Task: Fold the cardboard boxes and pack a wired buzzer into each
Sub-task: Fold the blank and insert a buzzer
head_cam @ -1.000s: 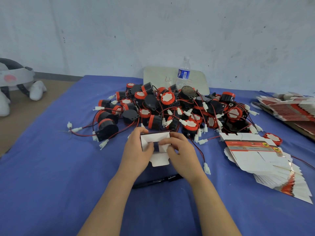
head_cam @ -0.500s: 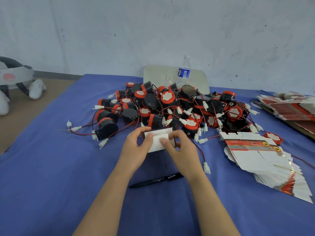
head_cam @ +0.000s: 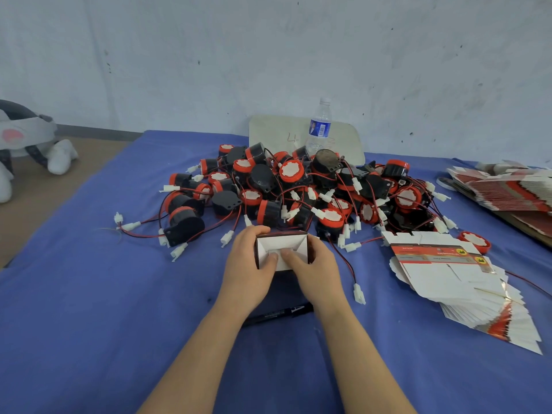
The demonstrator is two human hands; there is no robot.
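Nearest on the blue cloth-covered surface (head_cam: 119,324), a slim black pen (head_cam: 277,314) is seen lying between the two forearms. Just beyond it, a small white cardboard box with dark red printed sides (head_cam: 283,245) is held up off the cloth. The left hand (head_cam: 248,265) is curled round its left side and the right hand (head_cam: 318,268) round its right side, and both thumbs are pressed together on the folded end flaps. Whether a buzzer is already inside cannot be told.

A red and black wire with a white plug (head_cam: 358,292) is laid close beside the right wrist. To the right, a fanned stack of flat, unfolded red and white cardboard boxes (head_cam: 454,279) is spread. Behind the held box, the tangled pile of black and red wired buzzers (head_cam: 298,189) is heaped, and beyond that a clear plastic water bottle (head_cam: 319,130) is stood.

The end closure is judged unfinished. If the thumbs are lifted before the tab is seated, the flaps could spring open. Thin card could be creased by too hard a press, and the nearby wire could be snagged and dragged when the box is turned.
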